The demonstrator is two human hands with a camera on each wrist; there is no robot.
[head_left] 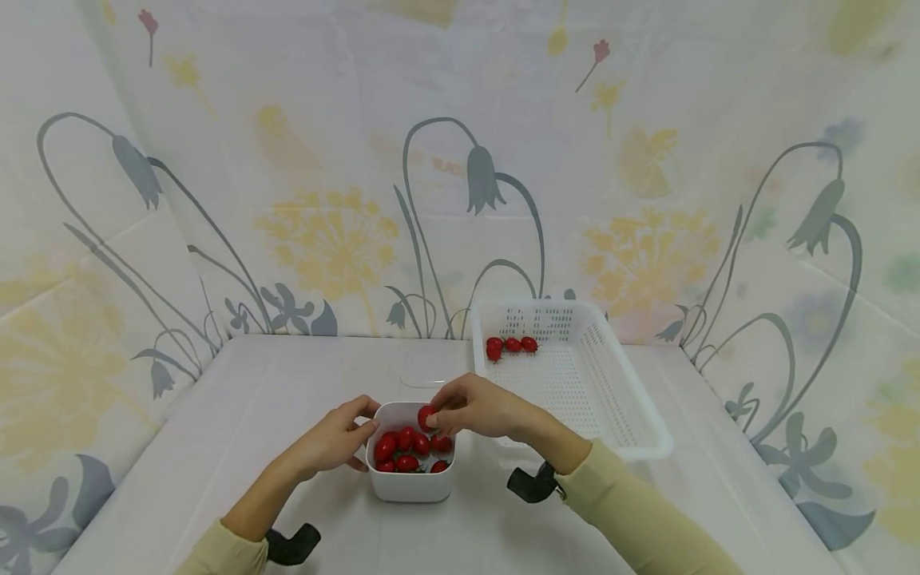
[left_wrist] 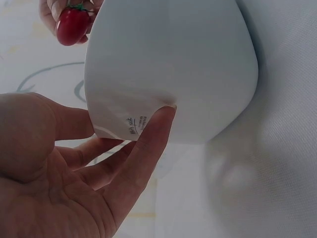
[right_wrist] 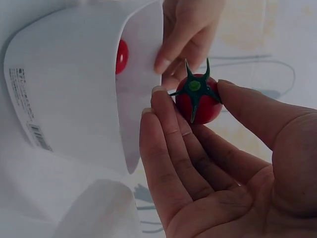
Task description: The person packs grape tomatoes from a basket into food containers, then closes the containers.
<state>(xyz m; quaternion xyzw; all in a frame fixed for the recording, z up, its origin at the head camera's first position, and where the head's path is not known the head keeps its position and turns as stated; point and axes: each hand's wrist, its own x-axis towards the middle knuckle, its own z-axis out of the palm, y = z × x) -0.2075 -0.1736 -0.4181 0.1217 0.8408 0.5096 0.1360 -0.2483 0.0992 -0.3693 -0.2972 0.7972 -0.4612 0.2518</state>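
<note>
Several red cherry tomatoes [head_left: 406, 463] lie in a small white square container [head_left: 410, 487] on the table. My left hand [head_left: 332, 439] holds this container at its left side; the thumb lies at the rim and a finger presses the outer wall [left_wrist: 171, 59]. Above the container's far right corner, my right hand [head_left: 481, 407] pinches one cherry tomato [right_wrist: 198, 106] between thumb and fingertips. A green calyx tops the pinched fruit. In the left wrist view, that same tomato [left_wrist: 73, 26] shows beyond the rim.
A large white perforated basket [head_left: 632, 383] stands behind to the right, partly behind my right forearm. A few cherry tomatoes [head_left: 513, 344] sit in its far left corner. A flower-printed cloth [head_left: 446, 255] hangs behind the white-covered table [head_left: 302, 367].
</note>
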